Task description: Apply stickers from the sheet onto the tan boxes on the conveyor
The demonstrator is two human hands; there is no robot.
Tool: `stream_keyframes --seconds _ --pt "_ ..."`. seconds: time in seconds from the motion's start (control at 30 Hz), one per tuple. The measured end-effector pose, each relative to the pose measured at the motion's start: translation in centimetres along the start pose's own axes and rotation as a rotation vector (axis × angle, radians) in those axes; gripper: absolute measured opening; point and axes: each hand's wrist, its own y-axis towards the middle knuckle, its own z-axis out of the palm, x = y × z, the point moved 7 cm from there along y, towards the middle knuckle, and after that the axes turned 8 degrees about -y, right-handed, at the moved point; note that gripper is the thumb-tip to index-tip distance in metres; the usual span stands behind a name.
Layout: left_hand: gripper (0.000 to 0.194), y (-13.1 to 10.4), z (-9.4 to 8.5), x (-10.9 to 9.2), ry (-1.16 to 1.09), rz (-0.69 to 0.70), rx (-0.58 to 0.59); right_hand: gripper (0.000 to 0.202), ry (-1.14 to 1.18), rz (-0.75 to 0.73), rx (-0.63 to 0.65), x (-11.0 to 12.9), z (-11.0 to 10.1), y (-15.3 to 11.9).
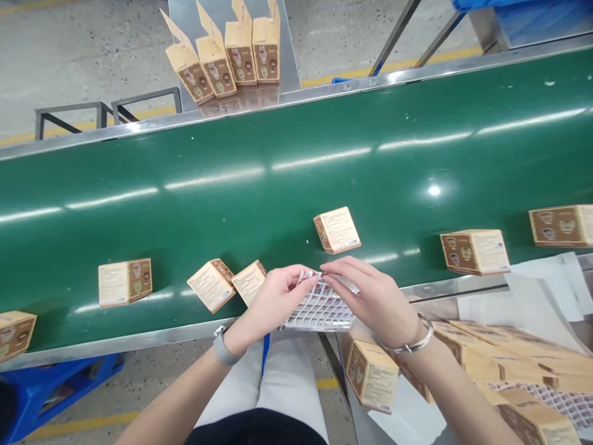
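A glossy sheet of small printed labels in a grid point(319, 312) lies at the near edge of the belt, below my fingers. My left hand point(278, 293) pinches the sheet's top edge, where a small piece curls up between thumb and forefinger. My right hand point(364, 290) reaches in from the other side, its fingers together at the same top edge; whether they grip a label is too small to tell. Just beyond my hands sits a small brown and cream carton point(337, 230). Another carton point(250, 281) is partly hidden behind my left hand, touching a tilted carton point(212, 285).
The green conveyor belt point(231, 210) runs across, with more cartons point(125, 282) spread along it. Several cartons with raised flaps point(241, 52) stand on a metal shelf at the far side. Stacked cartons point(504, 358) and white paper lie on a side table at lower right.
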Motion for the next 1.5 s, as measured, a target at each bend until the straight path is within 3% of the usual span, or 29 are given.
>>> stream_keyframes --seconds 0.2,0.3,0.4,0.5,0.57,0.67,0.8,1.03,1.27,1.5 --pt "0.035 1.1 0.6 0.2 -0.01 0.045 -0.077 0.013 -0.152 -0.029 -0.182 -0.1 -0.4 -0.6" --pt "0.034 2.2 0.8 0.8 0.028 0.068 -0.081 0.012 -0.007 0.027 -0.202 -1.6 -0.9 -1.2" --pt "0.033 3.7 1.5 1.2 0.116 0.115 -0.038 0.009 0.237 0.331 -0.157 -7.0 -0.9 -1.8" --pt "0.027 5.5 3.4 1.1 0.245 0.21 0.101 0.029 0.434 0.698 -0.151 -14.1 -0.1 -2.5" --pt "0.027 6.9 5.1 1.0 0.335 0.268 0.212 0.041 0.492 0.791 -0.14 -17.5 0.6 -2.2" --pt "0.033 9.1 7.1 1.4 0.454 0.304 0.314 0.045 0.519 0.83 -0.117 -20.5 1.6 -1.4" --pt "0.038 10.9 8.3 2.3 0.569 0.317 0.365 0.044 0.53 0.868 -0.107 -21.9 2.4 -1.4" --pt "0.038 11.9 9.5 2.5 0.65 0.323 0.383 0.04 0.471 0.899 -0.147 -23.8 1.9 -2.4" --pt "0.042 12.7 10.9 2.0 0.631 0.315 0.391 0.032 0.361 0.912 -0.296 -24.7 1.2 -3.2" --pt "0.041 13.7 12.1 1.1 0.541 0.297 0.4 0.032 0.4 1.008 -0.41 -27.3 0.8 -3.0"
